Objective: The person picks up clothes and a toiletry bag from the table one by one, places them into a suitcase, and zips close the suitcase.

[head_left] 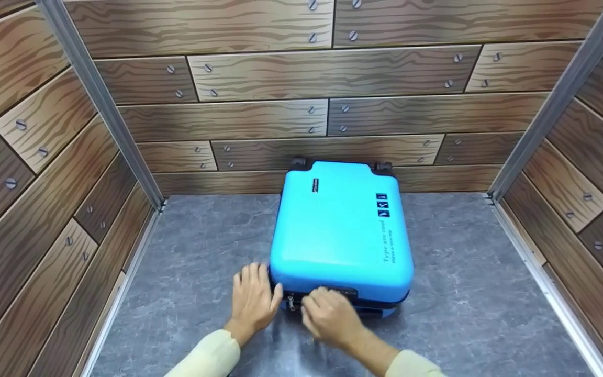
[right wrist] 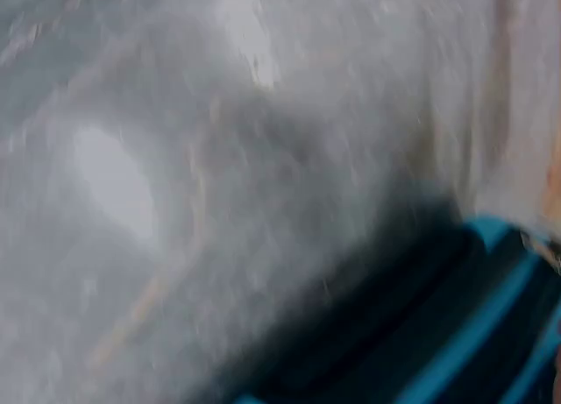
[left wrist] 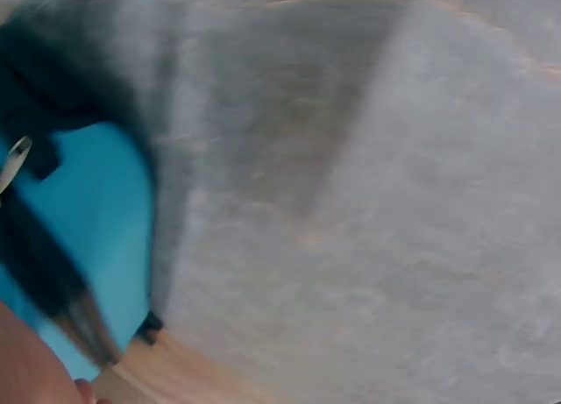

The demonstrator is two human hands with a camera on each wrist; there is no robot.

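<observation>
A bright blue hard-shell suitcase (head_left: pixel 341 225) lies flat on the floor, its wheels toward the back wall and its handle side facing me. My left hand (head_left: pixel 253 298) rests against its near left corner, with fairly straight fingers along the side and the thumb at the front edge. At the zipper along the near side, my right hand (head_left: pixel 330 317) has curled fingers and seems to pinch a zipper pull, mostly covered by the fingertips. Between the hands hangs a metal zipper pull (head_left: pixel 291 302). The black carry handle (head_left: pixel 346 293) shows just behind the right hand.
Grey marbled floor (head_left: pixel 202 241) surrounds the suitcase. A wood-plank-patterned back wall (head_left: pixel 280 120) stands close behind the wheels, with similar side walls at left and right. Metal strips (head_left: pixel 537 272) edge the floor. Both wrist views are blurred.
</observation>
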